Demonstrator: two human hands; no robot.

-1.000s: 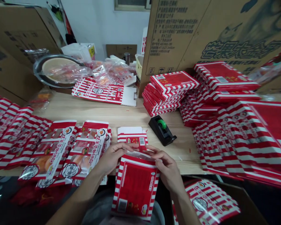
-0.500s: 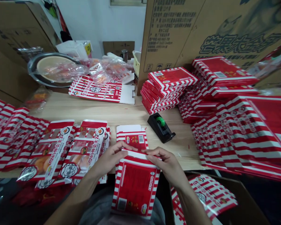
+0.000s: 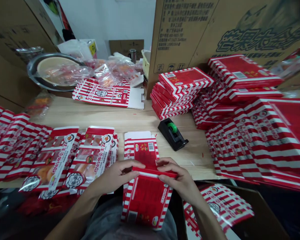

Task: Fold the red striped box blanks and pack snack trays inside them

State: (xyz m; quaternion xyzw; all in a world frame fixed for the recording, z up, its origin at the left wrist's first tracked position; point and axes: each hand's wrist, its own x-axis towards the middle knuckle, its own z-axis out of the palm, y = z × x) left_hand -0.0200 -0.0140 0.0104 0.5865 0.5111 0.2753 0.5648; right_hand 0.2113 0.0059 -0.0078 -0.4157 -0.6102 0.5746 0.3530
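I hold a red-and-white striped box (image 3: pixel 146 196) over my lap at the table's near edge, its red back panel facing up. My left hand (image 3: pixel 116 175) pinches the top left of the box, fingers closed on its end flap. My right hand (image 3: pixel 176 178) grips the top right, thumb and fingers pressed on the same folded flap. Another flat striped box (image 3: pixel 141 148) lies on the table just beyond my hands.
Filled striped packs (image 3: pixel 90 156) lie in rows at the left. Stacks of closed boxes (image 3: pixel 180 90) and flat cartons (image 3: pixel 260 143) fill the right. A black tape dispenser (image 3: pixel 172 133) sits mid-table. Large cardboard cartons (image 3: pixel 215 33) stand behind; a metal basin (image 3: pixel 52 68) holds bagged food.
The end flap of the box, open a second ago, has been folded down and shut. Both hands stayed at the box's top edge, now pressing the flap.
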